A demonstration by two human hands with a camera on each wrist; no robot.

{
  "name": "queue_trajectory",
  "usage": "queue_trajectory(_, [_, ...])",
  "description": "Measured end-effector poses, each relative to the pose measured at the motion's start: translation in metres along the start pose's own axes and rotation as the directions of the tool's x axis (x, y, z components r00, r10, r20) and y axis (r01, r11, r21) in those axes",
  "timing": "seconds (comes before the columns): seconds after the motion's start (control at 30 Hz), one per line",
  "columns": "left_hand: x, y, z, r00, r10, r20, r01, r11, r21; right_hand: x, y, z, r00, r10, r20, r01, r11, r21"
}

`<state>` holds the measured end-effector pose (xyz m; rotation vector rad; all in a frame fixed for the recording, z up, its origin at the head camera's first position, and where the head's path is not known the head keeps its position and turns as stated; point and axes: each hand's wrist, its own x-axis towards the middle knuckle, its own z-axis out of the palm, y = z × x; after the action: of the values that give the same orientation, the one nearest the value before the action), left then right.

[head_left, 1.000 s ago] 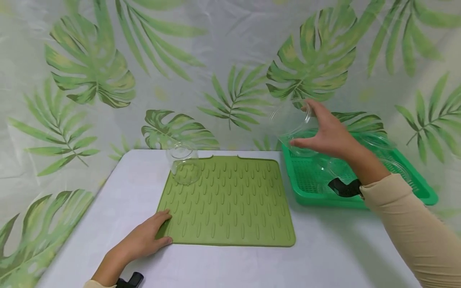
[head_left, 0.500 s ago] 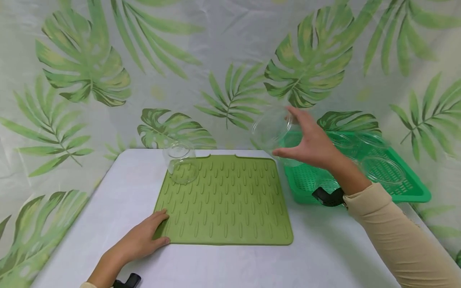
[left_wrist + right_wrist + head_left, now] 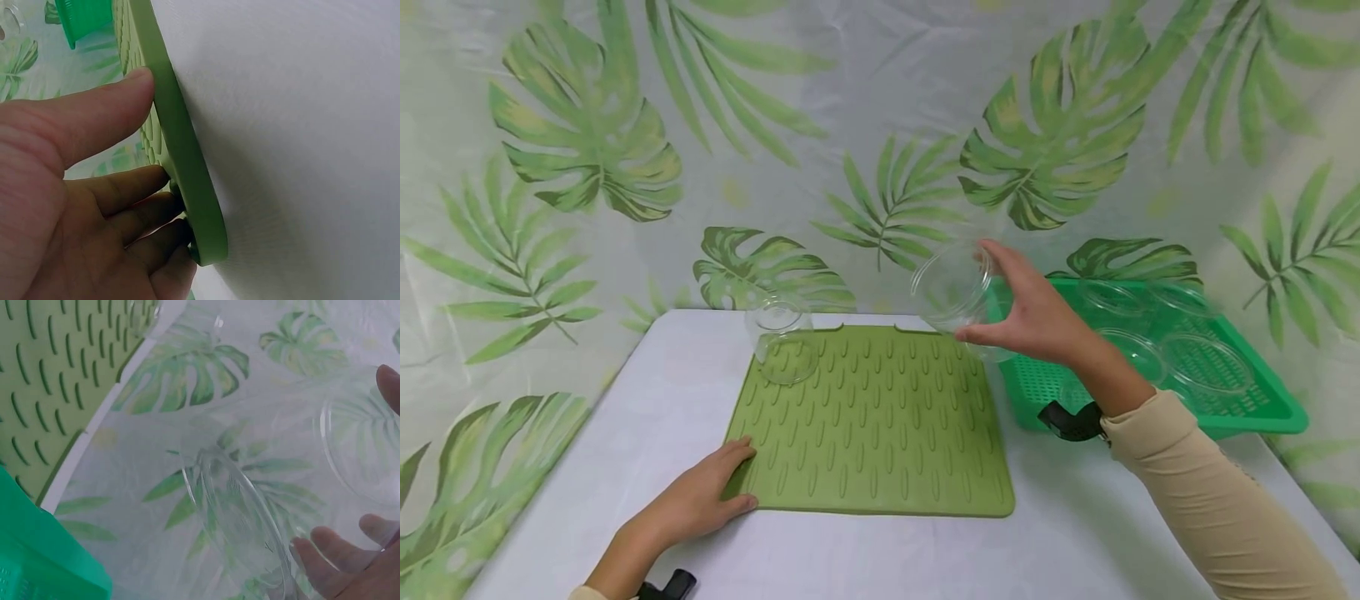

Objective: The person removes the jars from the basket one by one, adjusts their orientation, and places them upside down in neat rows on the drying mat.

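Observation:
My right hand (image 3: 1033, 312) holds a clear bowl (image 3: 951, 287) between thumb and fingers, tilted in the air near the mat's far right corner. In the right wrist view, the same clear bowl (image 3: 247, 515) shows its round edges, with fingertips against it. A green ridged drying mat (image 3: 880, 425) lies on the table, and another clear vessel (image 3: 784, 346) stands on its far left corner, narrow end up. At the mat's near left corner rests my left hand (image 3: 692, 500); its thumb and fingertips touch the edge of the mat (image 3: 181, 150) in the left wrist view.
A green plastic basket (image 3: 1277, 417) stands to the right of the mat, with several clear bowls (image 3: 1206, 362) in it. White cloth covers the table (image 3: 880, 558). Behind rises a leaf-patterned curtain (image 3: 895, 108).
My right hand has carried the clear bowl leftward and somewhat down, from above the basket toward the mat. My left hand stays at the mat's corner.

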<state>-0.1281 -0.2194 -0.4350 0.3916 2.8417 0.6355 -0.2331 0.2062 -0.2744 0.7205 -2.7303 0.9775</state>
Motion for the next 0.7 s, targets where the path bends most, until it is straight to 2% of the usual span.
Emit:
queue_trajectory(0.2, [-0.0009,0.0013,0.0012,1.000,0.003,-0.003,-0.003,1.000,-0.001,0.0040,0.0029,0.0044,0.998,-0.065,-0.008,0.065,0.998,0.020])
queue_trajectory(0.7, [0.0015,-0.0002,0.0005,1.000,0.013,0.001,-0.013,1.000,0.009,0.0014,0.0028,0.0086,0.999,-0.038,0.021,0.037,0.999,0.022])
